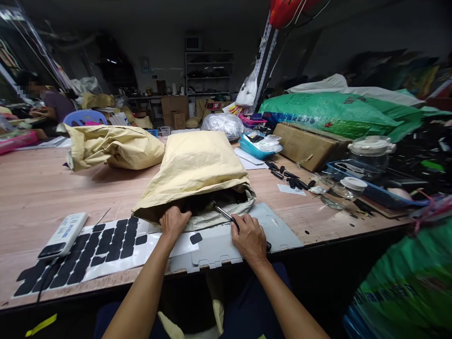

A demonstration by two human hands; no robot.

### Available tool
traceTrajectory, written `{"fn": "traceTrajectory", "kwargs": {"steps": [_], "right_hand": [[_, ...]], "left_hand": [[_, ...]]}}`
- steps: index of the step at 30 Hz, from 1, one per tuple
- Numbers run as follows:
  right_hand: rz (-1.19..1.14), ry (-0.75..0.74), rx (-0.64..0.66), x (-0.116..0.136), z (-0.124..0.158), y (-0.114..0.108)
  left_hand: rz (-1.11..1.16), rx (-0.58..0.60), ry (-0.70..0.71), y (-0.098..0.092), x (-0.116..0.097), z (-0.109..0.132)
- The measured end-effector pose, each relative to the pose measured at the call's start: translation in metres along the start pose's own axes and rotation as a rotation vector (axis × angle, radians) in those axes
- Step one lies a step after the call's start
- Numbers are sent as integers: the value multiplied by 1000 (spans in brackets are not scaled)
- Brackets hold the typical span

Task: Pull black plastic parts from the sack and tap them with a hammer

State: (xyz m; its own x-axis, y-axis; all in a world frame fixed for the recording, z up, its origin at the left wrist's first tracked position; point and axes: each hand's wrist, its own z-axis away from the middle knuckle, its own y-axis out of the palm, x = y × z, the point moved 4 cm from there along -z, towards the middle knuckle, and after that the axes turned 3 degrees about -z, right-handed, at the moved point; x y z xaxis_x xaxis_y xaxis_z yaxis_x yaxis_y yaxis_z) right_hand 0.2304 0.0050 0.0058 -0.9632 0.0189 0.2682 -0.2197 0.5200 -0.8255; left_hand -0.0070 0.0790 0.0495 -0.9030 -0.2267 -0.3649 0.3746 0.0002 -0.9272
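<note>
A cream woven sack (203, 160) lies on the table with its dark mouth towards me. At the left of the mouth is my left hand (174, 221), its fingers curled and partly hidden inside the opening; what they hold, if anything, does not show. My right hand (250, 235) is closed around the black handle of a tool with a thin metal shaft (222, 212). The shaft's tip points into the mouth of the sack. Below the sack lie a grey board (278, 228) and a white sheet of black rounded-square stickers (116, 242), with one loose black sticker (196, 238) near my left wrist.
A white corded device (65, 235) rests on the sticker sheet. Another sack (120, 146) lies at the left. To the right are black-handled pieces (294, 181), a blue basin (259, 145), a cardboard box (307, 146) and jars (370, 153). A person (52, 101) sits at far left.
</note>
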Motion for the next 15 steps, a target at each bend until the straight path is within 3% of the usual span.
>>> {"fn": "traceTrajectory", "kwargs": {"steps": [3,6,8,15], "right_hand": [[2,6,11,-1,0,1],[6,13,39,-1,0,2],[13,18,68,-1,-1,3],[-52,32,161,-1,-3,-4]], "left_hand": [[107,-54,178,-4,8,15],[186,19,498,9,12,31],[202,39,618,20,17,38],[332,53,636,32,25,34]]}}
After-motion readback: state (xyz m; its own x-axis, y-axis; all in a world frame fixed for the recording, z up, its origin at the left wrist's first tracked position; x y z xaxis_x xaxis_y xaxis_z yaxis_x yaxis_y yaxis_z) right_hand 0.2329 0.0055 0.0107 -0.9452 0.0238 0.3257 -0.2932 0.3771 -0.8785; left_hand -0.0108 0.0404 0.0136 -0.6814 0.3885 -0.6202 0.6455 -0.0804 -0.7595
